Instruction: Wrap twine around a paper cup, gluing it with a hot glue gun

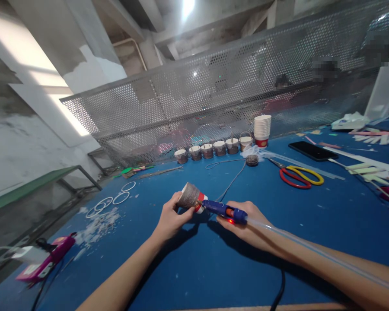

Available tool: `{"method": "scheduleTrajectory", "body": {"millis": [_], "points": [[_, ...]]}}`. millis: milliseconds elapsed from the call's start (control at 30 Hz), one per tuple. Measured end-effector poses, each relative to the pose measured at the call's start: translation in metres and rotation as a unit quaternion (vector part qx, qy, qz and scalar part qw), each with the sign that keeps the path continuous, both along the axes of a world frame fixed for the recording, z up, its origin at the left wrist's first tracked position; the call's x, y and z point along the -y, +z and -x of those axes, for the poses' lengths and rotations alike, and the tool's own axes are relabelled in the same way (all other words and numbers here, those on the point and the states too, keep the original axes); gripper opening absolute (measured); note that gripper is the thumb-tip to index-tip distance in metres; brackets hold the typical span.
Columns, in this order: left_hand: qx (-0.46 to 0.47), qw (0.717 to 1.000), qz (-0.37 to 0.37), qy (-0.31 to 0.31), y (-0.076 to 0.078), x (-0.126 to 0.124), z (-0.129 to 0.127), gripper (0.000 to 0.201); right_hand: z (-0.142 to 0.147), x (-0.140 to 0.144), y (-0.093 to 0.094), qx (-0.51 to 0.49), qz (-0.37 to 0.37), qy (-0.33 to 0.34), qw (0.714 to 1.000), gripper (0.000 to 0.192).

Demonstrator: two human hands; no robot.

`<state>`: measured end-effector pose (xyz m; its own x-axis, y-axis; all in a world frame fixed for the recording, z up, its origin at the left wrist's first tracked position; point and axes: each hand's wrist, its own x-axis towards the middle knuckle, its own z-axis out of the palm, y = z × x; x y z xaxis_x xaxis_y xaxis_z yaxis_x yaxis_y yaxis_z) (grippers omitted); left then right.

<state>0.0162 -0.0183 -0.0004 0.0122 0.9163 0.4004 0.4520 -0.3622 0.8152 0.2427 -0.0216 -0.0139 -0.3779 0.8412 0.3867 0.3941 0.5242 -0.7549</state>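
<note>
Left hand (pixel 170 219): closed around a twine-wrapped paper cup with red band (pixel 191 197), mid-table. Right hand (pixel 246 222): gripping a blue hot-glue gun (pixel 225 211), nozzle at the cup's band. Gluing step, seemingly; steady nozzle contact needed. Far edge: row of wrapped cups (pixel 214 149); red-and-yellow scissors (pixel 298 176).

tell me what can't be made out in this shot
Head view, the only one:
- Tip of the blue glue gun: hidden against the twine-wrapped cup held by the left hand.
- Right hand: its fingers are partly covered by the gun.
- Black cord: cut off by the bottom edge.
- Finished cups in the row: too small for detail.
- Behind the perforated screen: blurred shapes.
</note>
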Motion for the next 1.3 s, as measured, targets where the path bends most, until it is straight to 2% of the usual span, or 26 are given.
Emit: {"method": "scheduleTrajectory", "body": {"millis": [167, 433, 767, 1300], "points": [[-0.006, 1.0, 0.016, -0.022, 0.001, -0.001, 0.001, 0.02, 0.0, 0.001, 0.001, -0.004, 0.01, -0.012, 1.0, 0.021], [-0.037, 0.999, 0.023, -0.023, -0.001, -0.002, 0.004, 0.019, 0.004, 0.004, -0.005, 0.061, -0.027, 0.006, 0.998, 0.021], [-0.022, 0.998, 0.021, -0.056, -0.003, -0.004, 0.009, 0.02, -0.003, -0.003, 0.002, -0.012, 0.063, -0.012, 0.998, 0.026], [-0.034, 0.996, 0.018, -0.074, -0.003, -0.008, 0.015, 0.016, -0.002, 0.001, 0.007, 0.008, 0.077, -0.003, 0.997, 0.025]]}}
